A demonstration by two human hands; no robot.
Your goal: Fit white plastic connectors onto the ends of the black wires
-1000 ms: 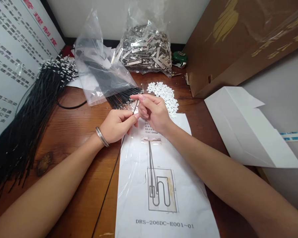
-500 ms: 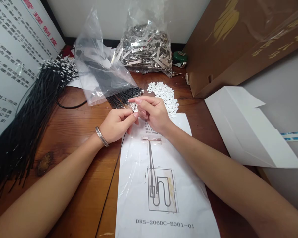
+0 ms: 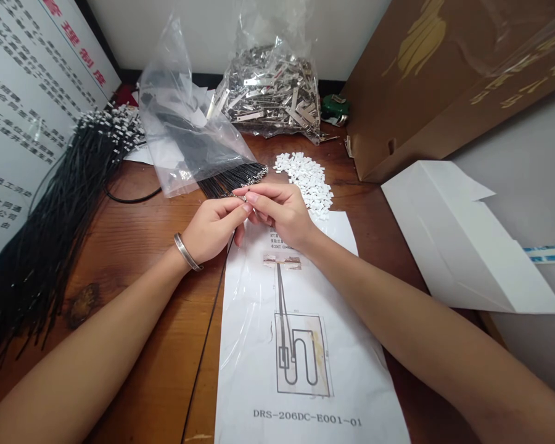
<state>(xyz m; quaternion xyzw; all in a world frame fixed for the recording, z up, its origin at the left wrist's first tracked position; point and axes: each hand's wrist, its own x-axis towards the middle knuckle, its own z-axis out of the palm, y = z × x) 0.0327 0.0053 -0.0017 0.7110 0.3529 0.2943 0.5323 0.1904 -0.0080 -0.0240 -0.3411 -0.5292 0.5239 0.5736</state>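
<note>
My left hand (image 3: 213,227) pinches the top end of a thin black wire (image 3: 208,345) that trails down over the wooden table toward me. My right hand (image 3: 280,213) meets it fingertip to fingertip, fingers pinched on the same wire end; whether a small part sits between them is too small to tell. Both hands hover over the top of a white drawing sheet (image 3: 305,364) in a clear sleeve. A heap of small white plastic pieces (image 3: 308,176) lies just beyond my right hand. A loose bunch of black wires (image 3: 234,179) pokes out of a clear bag (image 3: 185,129).
A big bundle of black wires with white ends (image 3: 50,228) lies at the left. A bag of metal strips (image 3: 272,98) stands at the back. A brown cardboard box (image 3: 444,80) and a white folded paper (image 3: 462,240) fill the right side. A printed board (image 3: 18,111) leans at the left.
The wire tip that stuck up above my fingers is drawn down into the pinch. My right fingers have closed onto my left fingertips and both hands have sunk slightly.
</note>
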